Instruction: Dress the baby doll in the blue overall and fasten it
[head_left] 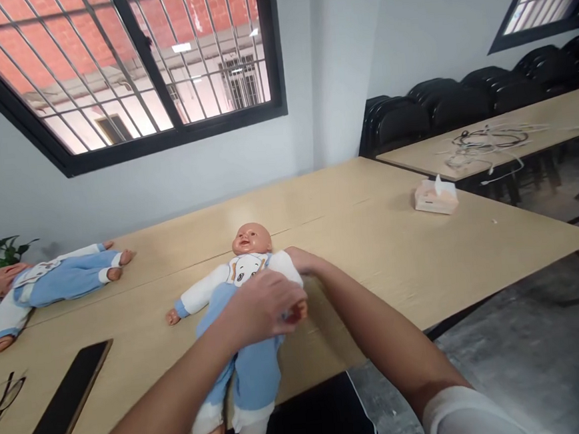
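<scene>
A baby doll point(216, 309) in a blue and white outfit lies on its back on the table, its legs reaching over the near edge. My left hand point(263, 302) is closed around the doll's forearm near the cuff, and the doll's small hand sticks out beside my fingers. Behind the doll's white sleeve point(286, 265), at the shoulder, is my right hand point(300, 259). Its fingers are hidden by the sleeve, so their grip does not show. The doll's other arm point(198, 294) stretches out to the side on the tabletop.
A second doll point(68, 278) lies at the far left by a plant point(1, 253). A black phone point(68, 398) and glasses point(3, 403) rest at the near left. Toward the right stand a tissue box point(435, 197), cables point(489, 144) on another table, and stacked black chairs point(456, 103).
</scene>
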Tool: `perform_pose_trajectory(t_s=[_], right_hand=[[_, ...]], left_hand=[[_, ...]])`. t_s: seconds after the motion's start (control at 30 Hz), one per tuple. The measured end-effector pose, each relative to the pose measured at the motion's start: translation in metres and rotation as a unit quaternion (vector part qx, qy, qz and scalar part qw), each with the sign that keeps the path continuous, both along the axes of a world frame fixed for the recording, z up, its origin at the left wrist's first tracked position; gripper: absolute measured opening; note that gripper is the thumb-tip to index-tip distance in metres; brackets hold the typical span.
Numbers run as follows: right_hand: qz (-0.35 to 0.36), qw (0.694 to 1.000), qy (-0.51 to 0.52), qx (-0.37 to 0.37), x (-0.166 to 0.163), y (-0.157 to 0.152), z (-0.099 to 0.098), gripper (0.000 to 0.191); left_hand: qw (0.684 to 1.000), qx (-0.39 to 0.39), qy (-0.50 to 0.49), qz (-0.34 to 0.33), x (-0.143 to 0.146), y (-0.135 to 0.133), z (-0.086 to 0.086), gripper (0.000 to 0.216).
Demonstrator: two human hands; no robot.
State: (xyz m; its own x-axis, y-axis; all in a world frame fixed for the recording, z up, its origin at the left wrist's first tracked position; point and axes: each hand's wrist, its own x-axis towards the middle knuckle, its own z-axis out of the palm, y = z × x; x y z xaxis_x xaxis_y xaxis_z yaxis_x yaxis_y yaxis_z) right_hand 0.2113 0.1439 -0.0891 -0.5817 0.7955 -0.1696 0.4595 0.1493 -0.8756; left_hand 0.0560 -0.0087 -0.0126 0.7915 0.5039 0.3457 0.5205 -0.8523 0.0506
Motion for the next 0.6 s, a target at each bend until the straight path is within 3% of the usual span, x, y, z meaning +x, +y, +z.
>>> perform_pose_trajectory(t_s=[0.13,0.2,0.3,0.4,0.47,0.53,0.6], right_hand=[[0.067,0.988,0.055,-0.125,0.021,-0.002,0.005,0.050],[0.113,0.974,0.106,-0.164,0.027,-0.003,0.009,0.043],[0.100,0.980,0.116,-0.129,0.026,-0.002,0.011,0.042],[0.066,0.991,0.081,-0.081,0.024,0.000,0.011,0.035],[0.047,0.996,0.051,-0.051,0.023,0.000,0.010,0.033],[0.028,0.999,0.017,-0.013,0.024,0.000,0.011,0.034],[0.018,0.999,-0.020,0.033,0.025,0.000,0.013,0.037]], left_hand=[[0.986,0.089,0.122,-0.069,0.027,0.008,-0.021,0.010],[0.985,0.071,0.144,-0.066,0.034,0.008,-0.026,0.012],[0.993,-0.022,0.111,-0.024,0.028,0.005,-0.021,0.029],[0.994,-0.103,0.027,0.040,-0.002,-0.007,-0.009,0.042],[0.990,-0.106,-0.039,0.086,-0.033,-0.022,-0.009,0.038],[0.978,-0.061,-0.138,0.141,-0.066,-0.045,-0.022,0.029],[0.946,0.015,-0.239,0.220,-0.096,-0.076,-0.045,0.018]])
